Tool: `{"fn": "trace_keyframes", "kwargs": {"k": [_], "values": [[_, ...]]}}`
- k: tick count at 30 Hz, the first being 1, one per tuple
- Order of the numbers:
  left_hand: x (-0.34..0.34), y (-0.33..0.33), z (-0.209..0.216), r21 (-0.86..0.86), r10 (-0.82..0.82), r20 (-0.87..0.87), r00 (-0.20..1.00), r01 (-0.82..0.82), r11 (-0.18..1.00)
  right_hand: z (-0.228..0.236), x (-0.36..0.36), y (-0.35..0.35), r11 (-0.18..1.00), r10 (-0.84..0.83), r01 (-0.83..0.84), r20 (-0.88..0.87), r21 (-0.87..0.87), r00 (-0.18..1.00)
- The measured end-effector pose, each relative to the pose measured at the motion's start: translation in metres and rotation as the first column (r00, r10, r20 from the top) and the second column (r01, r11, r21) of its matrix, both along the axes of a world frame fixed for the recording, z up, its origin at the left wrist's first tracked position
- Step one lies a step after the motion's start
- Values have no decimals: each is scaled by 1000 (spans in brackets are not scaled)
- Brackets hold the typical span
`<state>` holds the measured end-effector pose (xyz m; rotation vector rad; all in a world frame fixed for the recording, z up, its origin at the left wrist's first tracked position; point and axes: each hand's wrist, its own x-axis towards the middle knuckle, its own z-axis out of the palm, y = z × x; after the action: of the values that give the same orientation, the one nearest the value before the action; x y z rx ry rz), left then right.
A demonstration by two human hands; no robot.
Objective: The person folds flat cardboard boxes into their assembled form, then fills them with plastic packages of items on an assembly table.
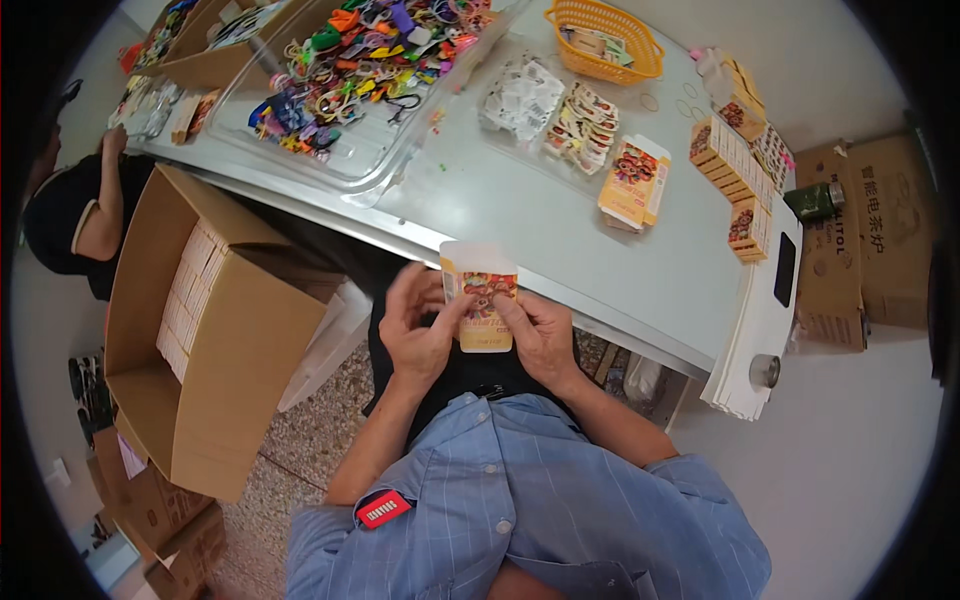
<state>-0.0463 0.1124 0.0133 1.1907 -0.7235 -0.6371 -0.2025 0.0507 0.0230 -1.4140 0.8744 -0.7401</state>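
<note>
Between my hands, over my lap at the table's front edge, is a small yellow cardboard box (487, 338) with cartoon figures on its front and a pale flap raised at its top. My left hand (415, 325) has its thumb on the box's front, with the fingers curled at its left side. From the right, my right hand (542, 340) grips the box, thumb pressed on the front and fingers behind it. A stack of similar flat boxes (632, 185) lies on the table, beside a pile of printed cards (583, 128) and clear plastic packets (522, 95).
A large clear tray (365, 185) of colourful trinkets (370, 60) sits at the far left, an orange basket (607, 42) at the back. Rows of filled small boxes (735, 165) and a phone (786, 270) are right. An open carton (240, 390) of packed boxes stands left. Another person (75, 225) sits beyond it.
</note>
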Motion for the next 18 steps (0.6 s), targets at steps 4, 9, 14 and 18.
{"fn": "trace_keyframes", "kwargs": {"k": [4,9,14,18], "values": [[15,41,-24,145,-56,-120,991,73,987,-16,12,25,997,16,-25,130,67,991],[31,75,-43,250,-203,-236,950,261,932,-54,5,27,970,241,-239,55,-36,969],[33,101,-62,264,-377,-269,886,444,856,-60,-5,23,902,423,-425,-40,-75,905],[30,99,-61,319,-440,-149,886,464,826,-65,-11,22,910,412,-413,-28,-43,911]]}}
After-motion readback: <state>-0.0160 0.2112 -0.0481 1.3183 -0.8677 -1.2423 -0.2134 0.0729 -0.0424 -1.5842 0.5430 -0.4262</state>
